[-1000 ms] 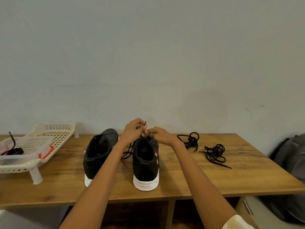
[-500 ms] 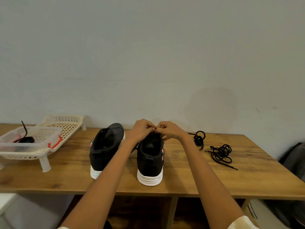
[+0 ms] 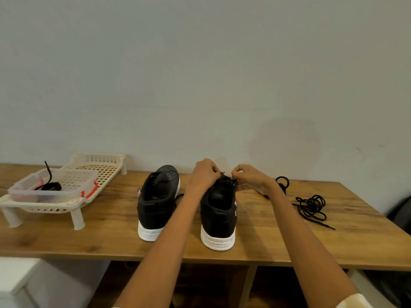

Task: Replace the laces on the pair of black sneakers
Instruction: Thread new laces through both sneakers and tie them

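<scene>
Black with white soles, the two sneakers stand side by side on the wooden table point(image 3: 255, 241), heels toward the person. The right sneaker point(image 3: 219, 215) is the one being worked on. The left hand point(image 3: 204, 175) and the right hand point(image 3: 251, 177) are over its front, fingers curled, each pinching a bit of the black lace point(image 3: 222, 173) at the top. The left sneaker point(image 3: 156, 202) stands just beside it, with no hand on it. Small marks on its tongue are too blurry to read. To the right, two loose laces lie on the table: one bunch point(image 3: 311, 207) in a messy pile and another point(image 3: 283, 181) partly hidden behind the right wrist. Far left, a cream plastic rack point(image 3: 97, 172) holds a clear tub point(image 3: 55, 190) with something black inside. Compared with a moment ago, the hands have moved a little apart.
</scene>
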